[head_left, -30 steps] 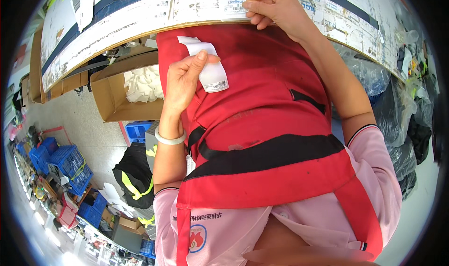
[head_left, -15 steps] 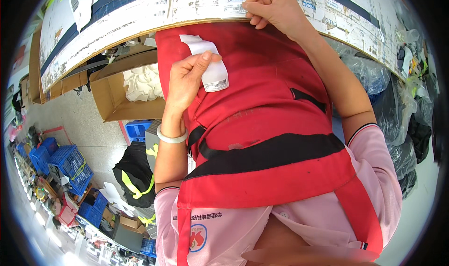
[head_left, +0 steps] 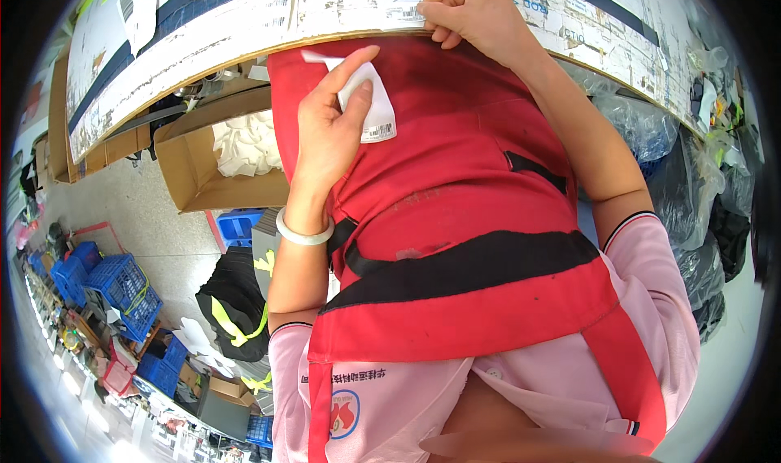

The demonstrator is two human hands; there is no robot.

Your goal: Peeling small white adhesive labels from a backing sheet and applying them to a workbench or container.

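A white paper label strip [head_left: 379, 113] with a printed code at its lower end is held in my left hand [head_left: 325, 133]. My thumb lies across the strip's front, and the index finger points up along its far side. The strip hangs over my red apron [head_left: 455, 146], short of the bench edge. My right hand [head_left: 480, 24] rests at the front edge of the worn white bench top [head_left: 350, 7], thumb and fingers pinched together. Whatever is in that pinch, if anything, is too small to make out. Printed labels [head_left: 407, 14] lie on the bench beside the right hand's fingertips.
Below the bench at the left, a cardboard box [head_left: 183, 166] holds many white pieces [head_left: 246, 144]. Blue plastic crates [head_left: 122, 288] and a black bundle with yellow-green ties [head_left: 232, 300] stand on the left. Clear and dark plastic bags [head_left: 683, 194] fill the right side.
My left hand has moved slightly up toward the bench with the label strip, its index finger now stretched out. The right hand has barely shifted.
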